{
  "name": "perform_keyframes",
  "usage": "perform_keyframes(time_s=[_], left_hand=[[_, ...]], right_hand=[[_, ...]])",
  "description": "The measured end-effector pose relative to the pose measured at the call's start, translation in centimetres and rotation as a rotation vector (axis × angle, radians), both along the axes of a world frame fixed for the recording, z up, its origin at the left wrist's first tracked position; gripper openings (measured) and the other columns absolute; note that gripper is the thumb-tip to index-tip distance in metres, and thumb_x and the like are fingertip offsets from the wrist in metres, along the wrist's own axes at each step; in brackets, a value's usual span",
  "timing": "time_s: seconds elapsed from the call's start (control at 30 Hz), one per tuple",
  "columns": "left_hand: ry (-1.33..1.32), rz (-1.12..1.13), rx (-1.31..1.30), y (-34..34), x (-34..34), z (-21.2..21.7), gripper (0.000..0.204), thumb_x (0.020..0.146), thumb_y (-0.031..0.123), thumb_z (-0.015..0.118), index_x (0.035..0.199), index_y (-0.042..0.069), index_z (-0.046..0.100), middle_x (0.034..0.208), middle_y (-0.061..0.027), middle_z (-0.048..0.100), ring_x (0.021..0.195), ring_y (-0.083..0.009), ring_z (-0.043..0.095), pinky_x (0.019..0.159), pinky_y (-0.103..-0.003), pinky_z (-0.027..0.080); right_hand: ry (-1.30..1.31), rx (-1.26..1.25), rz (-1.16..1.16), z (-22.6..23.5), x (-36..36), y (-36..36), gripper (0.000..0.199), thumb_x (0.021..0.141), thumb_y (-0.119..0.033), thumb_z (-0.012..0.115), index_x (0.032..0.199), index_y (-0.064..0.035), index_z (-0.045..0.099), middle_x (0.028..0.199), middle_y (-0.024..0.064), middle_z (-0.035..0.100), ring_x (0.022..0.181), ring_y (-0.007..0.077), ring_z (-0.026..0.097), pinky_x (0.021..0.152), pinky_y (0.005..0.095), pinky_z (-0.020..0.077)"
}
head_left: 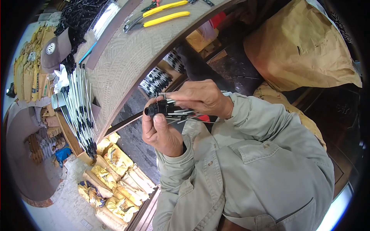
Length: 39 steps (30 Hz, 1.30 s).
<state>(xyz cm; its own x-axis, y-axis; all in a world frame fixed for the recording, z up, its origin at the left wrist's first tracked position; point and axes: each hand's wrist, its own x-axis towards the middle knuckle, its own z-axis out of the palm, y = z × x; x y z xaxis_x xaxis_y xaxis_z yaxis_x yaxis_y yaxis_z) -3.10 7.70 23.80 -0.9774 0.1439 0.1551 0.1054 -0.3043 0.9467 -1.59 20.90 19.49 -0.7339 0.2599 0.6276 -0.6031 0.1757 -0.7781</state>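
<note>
Both hands meet close before the chest, forearms in grey-green sleeves bent sharply at the elbows. The left hand (160, 133) is curled, thumb up, fingers (148, 129) closed in a grip. The right hand (202, 98) reaches across from above, knuckles outward, fingertips pinched together just over the left.

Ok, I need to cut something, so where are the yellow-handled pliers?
In the head view, the yellow-handled pliers lie at the top centre on the woven-patterned bench top, well beyond both hands, just right of a long wooden strip.
</note>
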Motion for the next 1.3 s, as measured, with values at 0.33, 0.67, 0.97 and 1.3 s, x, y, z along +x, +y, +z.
perform_keyframes(time_s=[0.33,0.67,0.97,1.3], left_hand=[[0.256,0.047,-0.361,0.2,0.5,0.1,0.039,0.095,0.021,0.043,0.115,-0.013,0.046,0.105,-0.0192,0.058,0.093,-0.0212,0.058,0.083,-0.03,0.047],[0.228,0.077,-0.391,0.5,1.1,0.4,0.038,0.096,0.021,0.041,0.112,-0.012,0.047,0.103,-0.019,0.058,0.094,-0.0214,0.057,0.084,-0.031,0.046],[0.132,0.038,-0.278,0.3,0.7,0.7,0.041,0.093,0.026,0.047,0.113,-0.01,0.05,0.105,-0.0171,0.06,0.096,-0.0198,0.056,0.087,-0.031,0.044],[0.19,0.093,-0.468,0.8,0.9,0.8,0.043,0.093,0.028,0.046,0.111,-0.01,0.052,0.102,-0.0163,0.061,0.107,-0.0258,0.052,0.099,-0.039,0.034]], right_hand=[[0.204,0.357,-0.189,-0.1,1.2,0.4,0.042,0.064,0.004,0.068,0.105,0.0036,0.06,0.088,0.0139,0.063,0.066,0.022,0.063,0.054,0.0266,0.0504],[0.129,0.223,-0.207,-0.5,1.1,-0.3,0.044,0.07,-0.005,0.068,0.113,-0.0051,0.06,0.079,0.0072,0.061,0.065,0.0189,0.062,0.052,0.0269,0.0498],[0.099,0.125,-0.108,-0.7,0.1,-0.2,0.036,0.075,-0.008,0.069,0.11,-0.0078,0.062,0.073,0.0061,0.06,0.06,0.0182,0.06,0.049,0.027,0.0487],[0.194,0.366,-0.191,0.1,1.1,0.8,0.042,0.064,0.003,0.066,0.106,0.0026,0.06,0.095,0.0156,0.063,0.066,0.0214,0.063,0.055,0.0262,0.0505]])
